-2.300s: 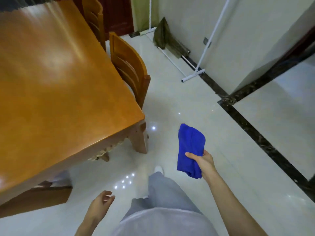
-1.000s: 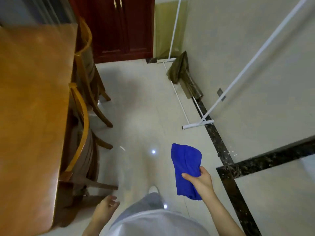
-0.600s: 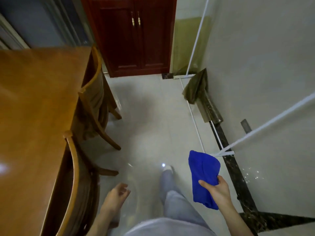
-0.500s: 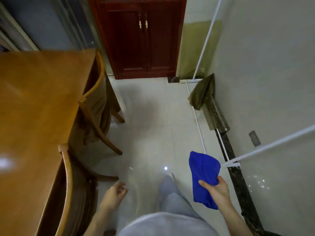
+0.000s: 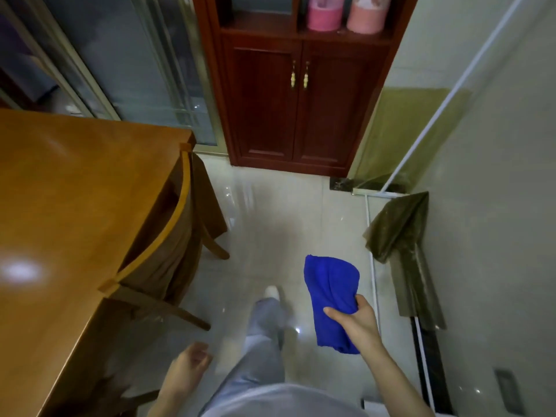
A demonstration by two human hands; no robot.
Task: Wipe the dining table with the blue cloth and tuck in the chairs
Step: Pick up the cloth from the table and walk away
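Note:
The blue cloth [image 5: 331,299] hangs folded over the tiled floor, gripped by my right hand [image 5: 353,319] at its lower right part. My left hand [image 5: 188,368] hangs low at the bottom with loosely curled fingers and holds nothing. The orange wooden dining table [image 5: 60,221] fills the left side. A wooden chair [image 5: 174,224] with a curved back stands along the table's right edge, its seat partly under the top. A second chair [image 5: 129,383] shows only as a dark blurred shape below the table's near edge.
A dark red cabinet [image 5: 298,100] with two doors stands ahead, pink rolls [image 5: 325,10] on its shelf. White poles [image 5: 436,115] lean on the right wall, with an olive cloth [image 5: 403,236] draped low beside it. Glass sliding doors [image 5: 120,55] lie behind the table. My grey-trousered leg [image 5: 264,326] steps forward.
The view has moved forward along the table's right side towards the cabinet. The far chair is now beside me. My right hand still holds the blue cloth; the left still swings empty.

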